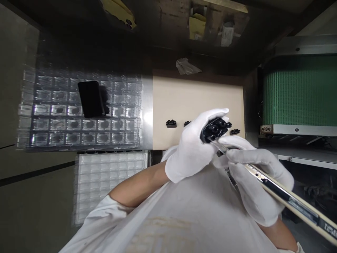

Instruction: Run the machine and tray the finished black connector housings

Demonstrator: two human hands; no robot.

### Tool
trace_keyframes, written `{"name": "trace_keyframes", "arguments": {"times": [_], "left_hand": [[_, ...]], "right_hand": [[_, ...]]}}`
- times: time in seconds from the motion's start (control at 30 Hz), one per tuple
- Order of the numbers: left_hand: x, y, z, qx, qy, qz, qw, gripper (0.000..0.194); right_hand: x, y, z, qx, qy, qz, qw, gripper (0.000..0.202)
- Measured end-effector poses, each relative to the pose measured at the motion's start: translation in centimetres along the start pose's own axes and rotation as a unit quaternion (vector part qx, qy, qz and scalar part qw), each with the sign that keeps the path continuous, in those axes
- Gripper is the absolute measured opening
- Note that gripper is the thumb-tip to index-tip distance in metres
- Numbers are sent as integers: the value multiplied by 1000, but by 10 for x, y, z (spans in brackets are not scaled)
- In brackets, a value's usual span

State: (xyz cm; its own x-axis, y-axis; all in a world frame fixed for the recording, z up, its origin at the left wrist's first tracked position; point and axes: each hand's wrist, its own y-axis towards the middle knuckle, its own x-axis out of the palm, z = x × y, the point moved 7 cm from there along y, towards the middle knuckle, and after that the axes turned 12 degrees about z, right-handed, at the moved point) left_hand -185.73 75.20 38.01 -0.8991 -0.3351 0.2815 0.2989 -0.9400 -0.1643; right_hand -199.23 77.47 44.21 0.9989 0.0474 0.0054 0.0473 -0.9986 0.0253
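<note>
My left hand (pixel 193 146), in a white glove, is closed around a glossy black part (pixel 215 129) with several round knobs or holes on its face. In my gloved right hand (pixel 259 179) is a long metallic pen-like tool (pixel 286 198), slanting from lower right up towards the part. The tool's front end is close to the lower edge of the black part; whether it touches is hard to tell. Small black pieces stand on the beige mat (pixel 197 91): one at the left (pixel 171 123), one at the right (pixel 235 131), another partly hidden behind my left hand.
Clear plastic trays (pixel 73 124) lie at the left with a dark phone-like slab (pixel 91 99) on top. Another tray (pixel 110 175) sits lower. A crumpled white cloth (pixel 187 66) lies behind the mat. A green ribbed belt (pixel 300 91) is at the right.
</note>
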Motion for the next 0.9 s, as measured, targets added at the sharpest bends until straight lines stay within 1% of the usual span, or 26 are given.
{"name": "trace_keyframes", "arguments": {"times": [0.1,0.2,0.27,0.33,0.37,0.4,0.43,0.47,0.5,0.53,0.57,0.6,0.67,0.7,0.73,0.8,0.9], "left_hand": [[2,1,1,-21,-15,4,1000,42],[3,3,2,-41,-22,11,999,37],[4,5,2,-61,-27,-2,998,37],[6,5,-2,-89,-47,-32,994,39],[7,5,-4,-106,-60,-50,991,40],[8,4,-8,-124,-72,-67,987,39],[9,4,-12,-141,-81,-83,983,37],[10,4,-17,-158,-86,-99,979,34],[12,3,-23,-175,-86,-113,974,30],[13,3,-29,-190,-83,-124,970,28],[15,4,-37,-203,-79,-132,967,27],[17,5,-46,-215,-75,-138,964,26],[19,10,-69,-234,-65,-138,960,25],[21,14,-84,-240,-56,-135,960,24],[22,18,-100,-239,-42,-131,961,24],[24,28,-134,-220,11,-118,968,26],[33,42,-181,-163,131,-123,970,30]], "right_hand": [[-1,6,6,34,53,-39,997,21],[-8,12,10,38,96,-54,993,15],[-16,13,15,39,114,-45,992,15],[-32,13,22,26,104,-9,994,18],[-45,12,27,8,73,30,997,19],[-62,11,34,-18,18,80,996,19],[-81,10,43,-49,-60,134,988,20],[-100,8,54,-79,-157,176,969,21],[-119,7,69,-101,-264,199,938,23],[-137,7,88,-112,-369,199,901,25],[-152,8,112,-102,-464,165,865,27],[-170,9,138,-82,-536,135,829,30],[-204,11,189,-25,-630,58,774,33],[-220,11,210,8,-656,26,755,34],[-234,10,228,39,-670,0,742,34],[-255,10,252,84,-678,-19,730,39],[-271,16,267,102,-669,-14,736,49]]}}
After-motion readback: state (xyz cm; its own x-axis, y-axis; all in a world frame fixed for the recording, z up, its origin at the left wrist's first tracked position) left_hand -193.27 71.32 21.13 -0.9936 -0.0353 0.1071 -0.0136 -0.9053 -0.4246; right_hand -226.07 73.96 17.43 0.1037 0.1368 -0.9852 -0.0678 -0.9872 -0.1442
